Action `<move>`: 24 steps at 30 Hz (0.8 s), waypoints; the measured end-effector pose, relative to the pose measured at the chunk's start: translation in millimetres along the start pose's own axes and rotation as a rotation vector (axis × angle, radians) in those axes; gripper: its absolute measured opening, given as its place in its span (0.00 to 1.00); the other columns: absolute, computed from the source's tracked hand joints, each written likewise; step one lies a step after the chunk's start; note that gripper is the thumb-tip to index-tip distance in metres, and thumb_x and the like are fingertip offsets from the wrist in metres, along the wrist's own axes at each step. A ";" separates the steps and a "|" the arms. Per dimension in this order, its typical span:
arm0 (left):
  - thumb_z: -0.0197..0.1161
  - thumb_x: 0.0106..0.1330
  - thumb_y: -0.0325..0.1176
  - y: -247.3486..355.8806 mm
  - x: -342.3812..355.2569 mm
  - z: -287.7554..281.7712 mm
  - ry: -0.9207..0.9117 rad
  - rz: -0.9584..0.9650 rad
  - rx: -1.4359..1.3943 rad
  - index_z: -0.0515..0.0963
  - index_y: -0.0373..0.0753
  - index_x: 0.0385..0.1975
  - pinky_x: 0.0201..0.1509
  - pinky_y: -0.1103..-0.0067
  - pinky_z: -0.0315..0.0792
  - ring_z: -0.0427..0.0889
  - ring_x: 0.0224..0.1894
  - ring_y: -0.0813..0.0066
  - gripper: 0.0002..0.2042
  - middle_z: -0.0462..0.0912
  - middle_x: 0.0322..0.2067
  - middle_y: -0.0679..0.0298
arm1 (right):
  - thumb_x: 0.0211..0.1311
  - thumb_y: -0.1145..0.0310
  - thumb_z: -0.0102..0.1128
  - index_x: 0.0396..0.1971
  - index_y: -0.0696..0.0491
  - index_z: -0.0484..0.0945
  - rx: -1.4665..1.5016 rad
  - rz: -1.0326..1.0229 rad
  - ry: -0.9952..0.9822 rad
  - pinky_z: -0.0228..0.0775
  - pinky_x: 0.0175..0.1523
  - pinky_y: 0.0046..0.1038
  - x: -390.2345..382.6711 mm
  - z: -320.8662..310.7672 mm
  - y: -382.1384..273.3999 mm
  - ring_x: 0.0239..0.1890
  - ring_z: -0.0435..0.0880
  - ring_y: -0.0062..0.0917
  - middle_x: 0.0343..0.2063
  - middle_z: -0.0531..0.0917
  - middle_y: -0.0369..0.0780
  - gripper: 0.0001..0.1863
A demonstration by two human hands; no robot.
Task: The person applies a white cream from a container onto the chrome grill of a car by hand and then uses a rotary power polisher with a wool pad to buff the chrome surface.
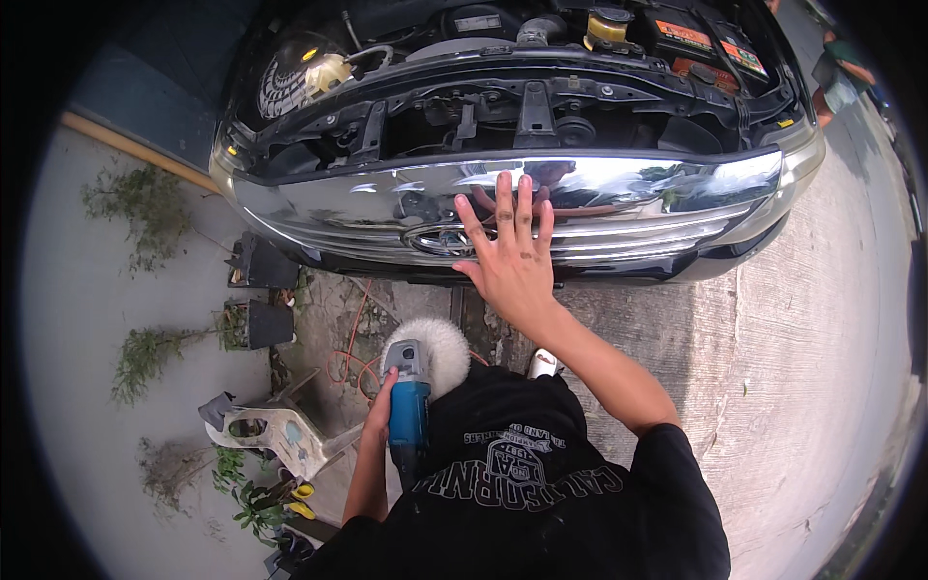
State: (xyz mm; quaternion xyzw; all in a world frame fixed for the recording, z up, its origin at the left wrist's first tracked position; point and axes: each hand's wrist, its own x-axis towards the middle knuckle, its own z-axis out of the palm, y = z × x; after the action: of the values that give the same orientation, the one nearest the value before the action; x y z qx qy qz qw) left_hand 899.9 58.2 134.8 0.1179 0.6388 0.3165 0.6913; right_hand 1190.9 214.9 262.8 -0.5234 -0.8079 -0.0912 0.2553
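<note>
My right hand (512, 261) is stretched out with its fingers spread, over the chrome grille (348, 198) of a car, just right of the round emblem (422, 239). Whether the palm touches the metal or hovers just off it, I cannot tell. Close to my body on the left, my left hand (379, 408) grips a blue and grey power polisher (410, 406) by its side. A fluffy white wool pad (447, 353) sits at the polisher's far end. The thumb side of the left hand shows; its other fingers are hidden behind the tool.
Above the grille lies the open engine bay (536, 106), with a battery (681, 34) at right. An orange cord (344, 356) trails over the ground. A white plastic chair (280, 440) and potted plants (263, 324) line the left wall. Someone (839, 72) is at the far right.
</note>
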 end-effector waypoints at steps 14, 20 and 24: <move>0.52 0.66 0.64 80.9 23.7 -194.2 0.009 -0.004 -0.164 0.75 0.37 0.51 0.33 0.76 0.80 0.84 0.29 0.71 0.32 0.84 0.34 0.59 | 0.54 0.34 0.54 0.74 0.46 0.43 -0.283 -0.263 -0.280 0.23 0.75 0.51 194.7 119.1 -255.1 0.72 0.50 0.55 0.65 0.57 0.67 0.54; 0.49 0.68 0.63 149.0 3.5 -278.8 -0.094 -0.097 -0.122 0.74 0.37 0.52 0.37 0.74 0.81 0.85 0.32 0.68 0.32 0.84 0.36 0.57 | 0.59 0.35 0.49 0.74 0.51 0.40 -0.181 -0.227 -0.283 0.21 0.75 0.51 253.1 164.8 -337.1 0.70 0.58 0.54 0.60 0.66 0.67 0.52; 0.48 0.68 0.63 175.9 -4.0 -311.0 -0.072 -0.136 -0.114 0.74 0.37 0.52 0.39 0.73 0.81 0.85 0.33 0.66 0.32 0.84 0.37 0.56 | 0.59 0.36 0.50 0.73 0.50 0.42 -0.027 -0.159 -0.373 0.22 0.75 0.51 294.6 175.2 -349.6 0.70 0.57 0.51 0.61 0.66 0.63 0.51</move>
State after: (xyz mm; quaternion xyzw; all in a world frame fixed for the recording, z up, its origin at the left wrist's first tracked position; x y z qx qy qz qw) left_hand 551.6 116.5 189.3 0.0460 0.6011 0.3004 0.7392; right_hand 728.7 370.6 304.8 -0.4689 -0.8787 -0.0233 0.0863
